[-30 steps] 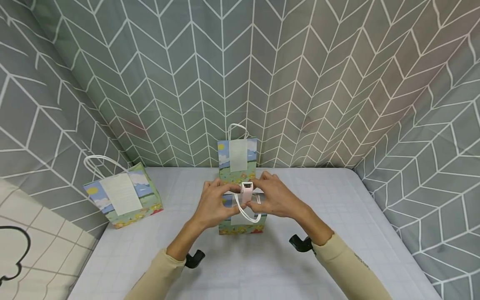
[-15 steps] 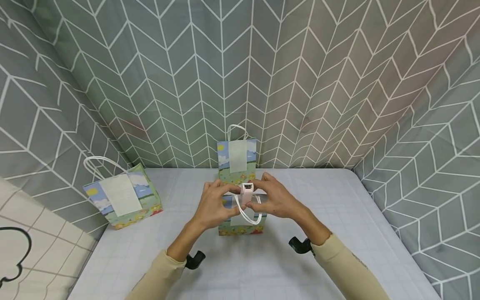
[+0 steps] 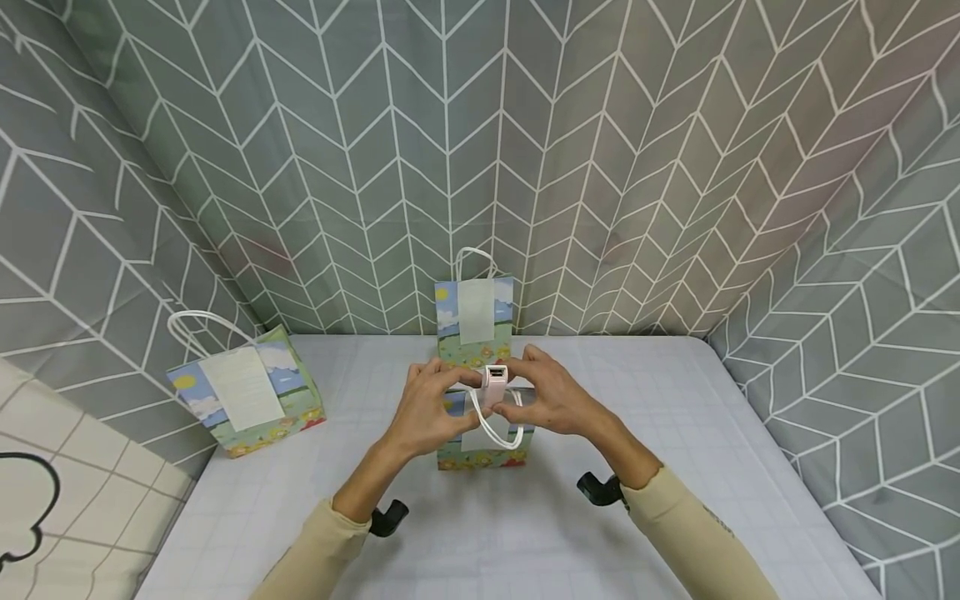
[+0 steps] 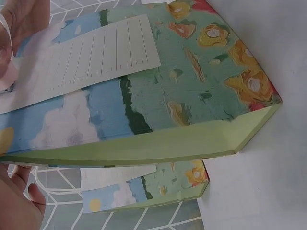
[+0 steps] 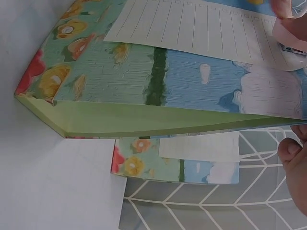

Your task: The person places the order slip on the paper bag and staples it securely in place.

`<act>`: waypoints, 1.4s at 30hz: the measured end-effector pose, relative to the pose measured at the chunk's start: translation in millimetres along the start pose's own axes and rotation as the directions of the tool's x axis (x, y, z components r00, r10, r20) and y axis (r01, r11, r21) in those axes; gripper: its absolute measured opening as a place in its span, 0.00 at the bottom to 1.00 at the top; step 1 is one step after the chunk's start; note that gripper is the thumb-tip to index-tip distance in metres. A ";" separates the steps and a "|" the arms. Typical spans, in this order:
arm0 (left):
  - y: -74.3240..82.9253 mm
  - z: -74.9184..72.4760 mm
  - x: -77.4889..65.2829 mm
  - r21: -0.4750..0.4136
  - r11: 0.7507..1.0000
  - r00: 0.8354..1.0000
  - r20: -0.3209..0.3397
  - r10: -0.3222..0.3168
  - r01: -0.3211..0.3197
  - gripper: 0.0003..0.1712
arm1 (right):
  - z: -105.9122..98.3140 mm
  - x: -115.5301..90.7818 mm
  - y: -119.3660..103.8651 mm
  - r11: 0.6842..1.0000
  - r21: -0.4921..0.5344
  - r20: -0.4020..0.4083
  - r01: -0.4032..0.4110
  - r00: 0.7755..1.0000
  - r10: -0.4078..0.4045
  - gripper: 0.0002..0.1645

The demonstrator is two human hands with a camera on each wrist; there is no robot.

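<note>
A small pink stapler [image 3: 494, 385] stands at the top of the front paper gift bag [image 3: 450, 457], its slotted end facing up. My left hand [image 3: 432, 410] and my right hand [image 3: 553, 398] pinch it from both sides, index fingers near its upper end and thumbs lower down. White rope handles [image 3: 492, 435] loop down in front. On the bag's front lies a lined paper sheet [image 4: 103, 55], its upper end reaching the stapler. Metal shows on the stapler [image 5: 290, 49] in the right wrist view. Other fingers extend behind the bag.
Another painted gift bag [image 3: 447, 321] with a paper sheet [image 3: 476, 310] stands behind, against the patterned curtain [image 3: 390, 167]. A third gift bag [image 3: 303, 375] with a sheet [image 3: 243, 390] stands at the left of the white-covered table [image 3: 675, 417]. Dark wrist cameras stick out below both forearms.
</note>
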State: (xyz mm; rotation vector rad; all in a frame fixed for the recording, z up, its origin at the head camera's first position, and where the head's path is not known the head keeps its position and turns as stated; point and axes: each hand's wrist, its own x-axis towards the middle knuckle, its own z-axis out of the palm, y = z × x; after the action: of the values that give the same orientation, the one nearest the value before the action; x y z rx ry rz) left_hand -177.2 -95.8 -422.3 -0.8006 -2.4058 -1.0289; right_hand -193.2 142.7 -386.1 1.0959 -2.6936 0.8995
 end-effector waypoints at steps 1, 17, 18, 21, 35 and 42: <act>-0.5 -0.1 0.0 -0.004 1.000 1.000 0.000 0.002 -0.002 0.23 | -0.1 0.2 -0.2 1.000 -0.001 0.000 0.000 1.000 0.000 0.21; -4.2 0.1 1.9 0.029 0.995 0.995 -0.032 0.095 -0.094 0.20 | 0.5 0.3 -2.0 0.998 0.014 -0.022 0.064 0.998 -0.064 0.22; -4.2 0.0 1.7 0.028 0.995 0.994 -0.036 0.099 -0.098 0.20 | 0.9 0.5 -2.1 0.997 0.013 -0.022 0.073 0.997 -0.073 0.21; -5.6 0.0 1.0 0.020 0.994 0.993 -0.045 0.107 -0.106 0.20 | 2.4 0.6 -1.5 0.995 0.026 -0.021 0.093 0.995 -0.093 0.20; -6.6 1.2 0.0 -0.023 0.986 0.984 -0.080 0.162 -0.164 0.18 | 4.9 -2.3 0.1 0.986 0.113 -0.022 0.124 0.992 -0.122 0.17; -7.6 1.1 -1.3 -0.049 0.983 0.982 -0.080 0.171 -0.176 0.18 | 6.7 -1.8 -1.3 0.979 0.144 -0.036 0.148 0.989 -0.144 0.16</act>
State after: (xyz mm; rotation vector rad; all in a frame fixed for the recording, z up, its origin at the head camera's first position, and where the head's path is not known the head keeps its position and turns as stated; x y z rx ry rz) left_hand -181.2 -99.7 -427.7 -0.9552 -2.2089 -1.0413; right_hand -190.1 139.4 -391.5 1.2823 -2.5213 1.0905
